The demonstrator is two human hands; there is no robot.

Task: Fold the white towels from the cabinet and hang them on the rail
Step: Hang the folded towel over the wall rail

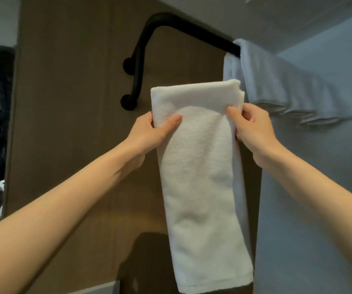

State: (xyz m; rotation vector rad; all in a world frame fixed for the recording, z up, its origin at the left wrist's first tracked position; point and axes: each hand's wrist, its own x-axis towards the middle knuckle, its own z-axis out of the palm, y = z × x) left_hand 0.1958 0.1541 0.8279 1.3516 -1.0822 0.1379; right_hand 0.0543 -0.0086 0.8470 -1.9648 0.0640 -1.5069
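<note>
**Folded towel** (200,166): white, a long narrow fold at centre frame. It hangs straight down from your grip, below the rail.

**Hands:** your left hand (154,132) pinches the upper left edge and your right hand (253,132) the upper right edge. Both thumbs lie on the front face, with the fingers hidden behind.

**Rail** (192,26): a black tube. It rises from two wall brackets (128,101) left of centre, bends, and runs toward the upper right.

**Hung towels** (277,85): white, draped in a row at upper right. The nearest sits just behind your towel's top right corner.

**Step in hand, as judged:** hanging.
- Raise both grips level so the layers stay stacked.
- Carry the top edge over the rail.
- Let go only when both halves hang evenly.

**Room:**
- The bare stretch of rail lies between the bend and the hung towels, so aim there.
- Set the towel close beside its neighbour without dragging that one.
- The wood panel (64,124) stands behind.
</note>
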